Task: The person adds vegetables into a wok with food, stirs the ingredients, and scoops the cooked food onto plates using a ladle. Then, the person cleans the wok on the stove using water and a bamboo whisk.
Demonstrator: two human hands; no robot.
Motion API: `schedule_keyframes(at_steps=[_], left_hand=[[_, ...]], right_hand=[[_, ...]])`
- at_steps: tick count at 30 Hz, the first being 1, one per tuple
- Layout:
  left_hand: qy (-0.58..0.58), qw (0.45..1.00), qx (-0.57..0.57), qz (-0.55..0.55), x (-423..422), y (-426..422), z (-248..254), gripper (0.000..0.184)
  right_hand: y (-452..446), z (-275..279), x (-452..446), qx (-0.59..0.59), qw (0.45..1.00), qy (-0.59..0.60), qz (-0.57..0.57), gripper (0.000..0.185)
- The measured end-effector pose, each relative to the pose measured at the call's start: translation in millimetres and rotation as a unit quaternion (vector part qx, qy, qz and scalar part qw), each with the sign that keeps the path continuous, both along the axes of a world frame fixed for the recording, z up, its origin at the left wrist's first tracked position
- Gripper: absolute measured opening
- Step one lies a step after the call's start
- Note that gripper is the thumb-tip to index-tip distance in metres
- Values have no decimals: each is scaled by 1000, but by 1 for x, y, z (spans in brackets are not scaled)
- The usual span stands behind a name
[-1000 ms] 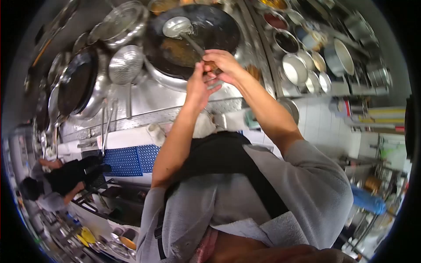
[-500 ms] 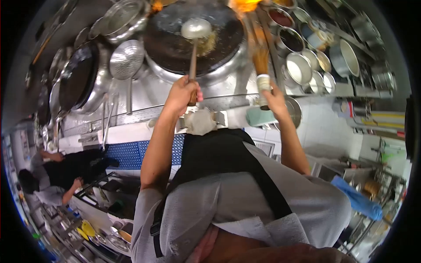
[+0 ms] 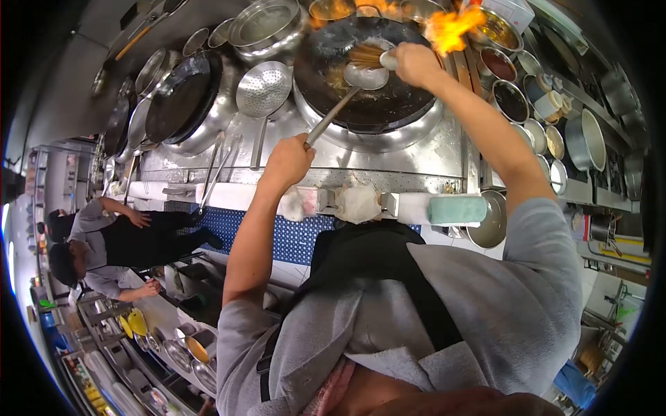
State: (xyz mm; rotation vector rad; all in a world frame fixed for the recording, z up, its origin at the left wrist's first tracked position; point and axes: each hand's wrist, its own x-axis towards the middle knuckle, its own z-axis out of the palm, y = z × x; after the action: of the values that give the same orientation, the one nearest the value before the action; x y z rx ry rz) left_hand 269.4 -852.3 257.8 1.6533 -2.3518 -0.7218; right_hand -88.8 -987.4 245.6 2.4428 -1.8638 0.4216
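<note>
Head camera: gripping ladle (image 3: 334, 116) in closed left hand (image 3: 288, 163), brush (image 3: 365, 57) in closed right hand (image 3: 416, 64); best swept around wok (image 3: 399, 111), clear of flame (image 3: 449, 32).

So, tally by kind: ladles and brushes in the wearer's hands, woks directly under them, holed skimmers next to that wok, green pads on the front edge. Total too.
Ladle, in the left hand: 1
Brush, in the right hand: 1
Wok: 1
Holed skimmer: 1
Green pad: 1
Total: 5
</note>
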Motion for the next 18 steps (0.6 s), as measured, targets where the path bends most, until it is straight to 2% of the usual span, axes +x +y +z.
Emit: schedule_keyframes(at_steps=[2, 3, 4, 5, 8, 9, 10, 12, 13, 16, 17, 18], left_hand=[[16, 1000, 24, -8, 3, -7, -4, 22], [49, 996, 73, 21, 3, -7, -7, 22], [81, 988, 123, 48, 3, -6, -10, 23], [115, 976, 171, 77, 0, -6, -10, 24], [161, 957, 210, 116, -19, -6, -13, 25], [165, 955, 216, 122, -24, -6, -16, 25], [162, 956, 213, 121, -28, -3, -18, 25], [158, 958, 206, 118, -36, 2, -17, 25], [140, 970, 169, 105, -37, -1, -22, 24], [71, 993, 61, 74, -37, -6, -27, 23], [38, 996, 32, 69, -41, 1, -11, 24], [7, 998, 8, 64, -44, 10, -6, 25]], right_hand=[[-3, -13, -7, 48, 991, 21, 124, 36], [-5, -9, -9, 135, 987, -1, 90, 40], [-13, -2, -14, 151, 988, -1, 16, 36], [-20, 0, -13, 107, 994, 4, 9, 33], [-7, -7, 9, -18, 1000, 18, -7, 30], [-7, -13, 7, -2, 997, 3, 73, 32], [-9, -18, 6, 106, 991, 43, 75, 32], [-31, -16, -5, 94, 995, 37, -7, 32], [-50, -36, -13, 10, 1000, 6, -24, 32], [-23, -28, 12, -10, 1000, 15, -9, 29], [-20, -29, 3, 25, 995, 27, 93, 25], [-22, -25, -5, 51, 996, 34, 61, 24]])
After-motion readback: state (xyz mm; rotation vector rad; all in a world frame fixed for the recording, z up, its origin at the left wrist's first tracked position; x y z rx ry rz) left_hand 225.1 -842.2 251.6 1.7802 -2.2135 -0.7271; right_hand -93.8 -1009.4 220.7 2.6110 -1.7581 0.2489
